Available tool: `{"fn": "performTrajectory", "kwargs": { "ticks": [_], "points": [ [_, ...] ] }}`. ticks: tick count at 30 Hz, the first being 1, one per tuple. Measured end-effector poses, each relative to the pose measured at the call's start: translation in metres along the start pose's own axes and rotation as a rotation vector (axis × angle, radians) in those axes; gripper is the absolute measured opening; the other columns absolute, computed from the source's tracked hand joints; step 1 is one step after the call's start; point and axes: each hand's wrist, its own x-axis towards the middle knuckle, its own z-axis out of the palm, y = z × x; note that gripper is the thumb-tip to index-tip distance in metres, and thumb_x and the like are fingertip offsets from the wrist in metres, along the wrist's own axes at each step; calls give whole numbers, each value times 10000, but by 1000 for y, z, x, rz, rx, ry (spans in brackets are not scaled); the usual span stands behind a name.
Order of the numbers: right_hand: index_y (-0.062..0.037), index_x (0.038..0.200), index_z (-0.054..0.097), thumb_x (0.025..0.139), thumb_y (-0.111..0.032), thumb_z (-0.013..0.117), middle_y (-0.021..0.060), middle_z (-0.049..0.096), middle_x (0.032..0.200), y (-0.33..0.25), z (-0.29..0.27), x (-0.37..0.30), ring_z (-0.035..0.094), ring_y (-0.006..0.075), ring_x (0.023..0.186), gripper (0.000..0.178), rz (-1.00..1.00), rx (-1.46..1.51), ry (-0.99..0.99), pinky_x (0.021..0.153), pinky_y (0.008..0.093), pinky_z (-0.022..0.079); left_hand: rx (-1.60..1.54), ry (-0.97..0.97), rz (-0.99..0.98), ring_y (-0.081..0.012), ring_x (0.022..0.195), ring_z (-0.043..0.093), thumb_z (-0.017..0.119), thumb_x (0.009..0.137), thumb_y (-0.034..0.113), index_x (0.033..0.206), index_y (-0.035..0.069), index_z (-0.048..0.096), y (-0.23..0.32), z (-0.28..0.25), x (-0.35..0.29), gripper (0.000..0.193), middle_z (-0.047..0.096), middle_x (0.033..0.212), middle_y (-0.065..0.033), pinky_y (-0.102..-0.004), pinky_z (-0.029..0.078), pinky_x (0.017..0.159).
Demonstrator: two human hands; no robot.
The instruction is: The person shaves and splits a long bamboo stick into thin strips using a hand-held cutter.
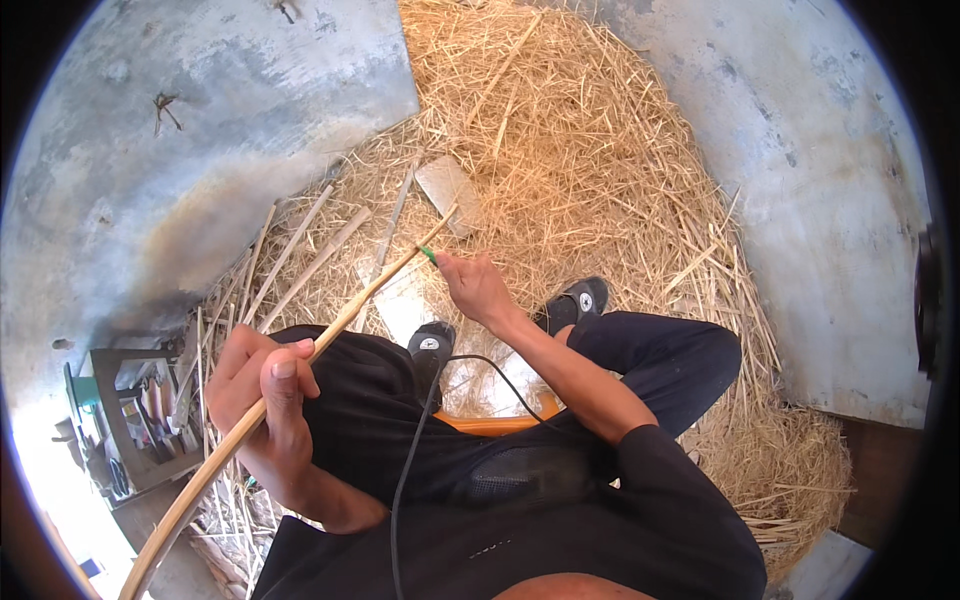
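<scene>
Person's sitting low in front of me, legs apart, working on a long pale strip. Strip is slanting across the left side, its thin far tip pointing up towards the straw and its near end running out of view at lower left, so I'm not seeing the full length. Left hand is gripping it partway along, thumb and fingers closing around it; the palm side is mostly hiding. Right hand is holding a small green piece against the strip near the far tip. Fingers are covering most of that piece; only a bit is poking out, so I can't tell what it is. Straw heap is spreading over the floor beyond, burying whatever is under it. A grey slab is lying just behind the tip, its lower part passing behind the strip. Dark shoes are showing only partly under the trousers. An orange edge is peeking out between the legs, the rest hiding behind clothing. A black cable is looping over the lap, its ends getting lost. Rack at left is holding thin items too jumbled to sort out.
</scene>
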Motion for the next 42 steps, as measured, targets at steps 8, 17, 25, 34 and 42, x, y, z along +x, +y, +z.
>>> {"fn": "performTrajectory", "kwargs": {
  "ticks": [8,17,25,34,42],
  "points": [
    [34,690,617,976,-474,298,235,566,580,11,5,12,566,409,564,665,372,-134,-220,589,493,451,-10,54,62,-129,510,410,538,930,248,692,-45,630,-3,1,3,389,463,492,-44,-267,269,450],
    [39,841,635,996,-417,281,202,560,555,27,12,17,585,372,559,598,402,-233,-144,576,493,470,-25,61,-7,-122,482,405,540,931,296,605,-26,586,-3,0,0,461,479,512,-56,-261,272,437],
    [30,689,626,981,-485,276,183,510,480,45,29,34,558,310,476,689,445,-288,-16,520,457,463,-3,101,35,-124,476,386,541,937,285,610,-28,571,-4,2,3,453,470,501,-49,-253,255,432],
    [43,869,658,966,-503,281,326,591,752,77,36,11,610,466,764,670,475,-244,-39,713,523,469,80,100,-42,-126,473,369,524,933,376,542,-11,527,-6,-1,3,550,414,513,-51,-274,287,434],
    [52,930,659,964,-521,268,307,613,770,79,22,31,623,450,805,695,369,-168,-69,750,522,467,70,106,-42,-140,518,413,527,928,369,532,-8,520,-4,2,3,547,502,523,-73,-271,308,462]
  ]
}}
